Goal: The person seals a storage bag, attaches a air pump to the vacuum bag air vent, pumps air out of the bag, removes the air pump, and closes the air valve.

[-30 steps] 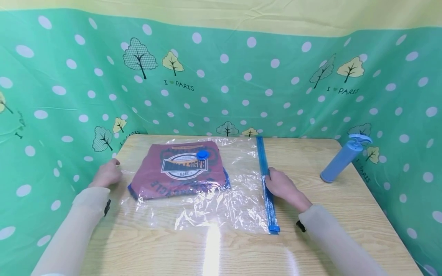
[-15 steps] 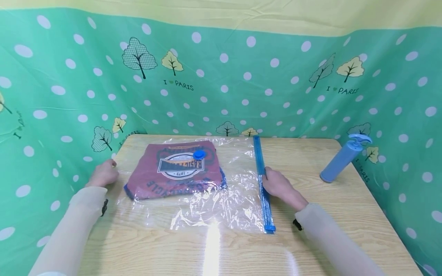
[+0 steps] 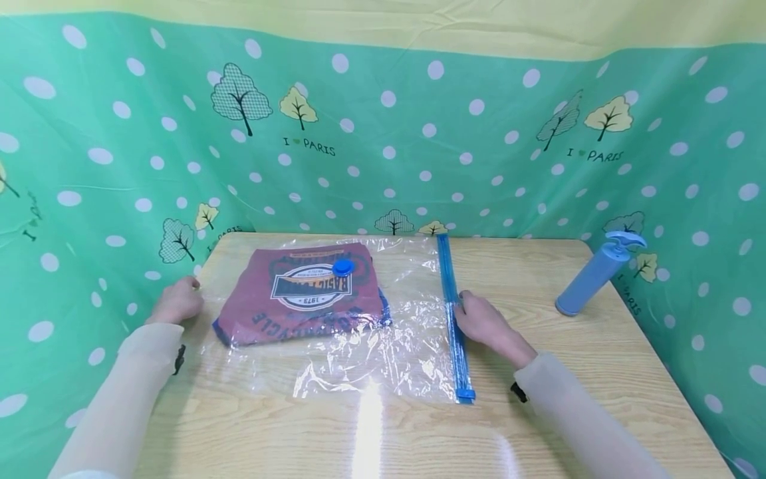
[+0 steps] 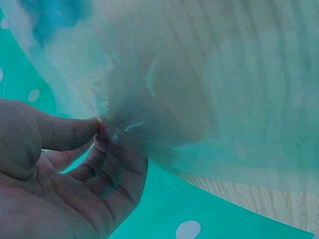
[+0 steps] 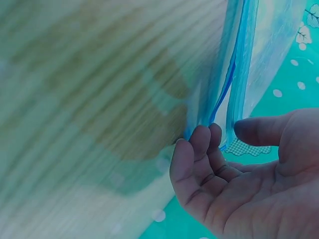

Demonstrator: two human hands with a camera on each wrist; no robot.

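A transparent vacuum storage bag (image 3: 413,359) lies across the table with a folded maroon T-shirt (image 3: 251,299) inside it. Its round blue valve (image 3: 343,267) shows over the shirt's printed front. At the bag's left edge my left hand (image 3: 178,299) pinches the plastic between thumb and fingers; the left wrist view shows the film (image 4: 164,144) between them. On the other side my right hand (image 3: 486,322) grips the blue zip strip (image 3: 445,266) near its middle, thumb on one face and fingertips on the other. A blue slider (image 3: 465,394) sits at the strip's near end.
A blue hand pump (image 3: 592,276) with a T-shaped handle stands at the table's right side. Behind the wooden table (image 3: 419,439) and along both sides hangs a green curtain (image 3: 383,133) with white dots.
The bag, with the shirt in it, has shifted slightly left. Both hands have moved left with it, keeping hold of its two edges. The pump has stayed put.
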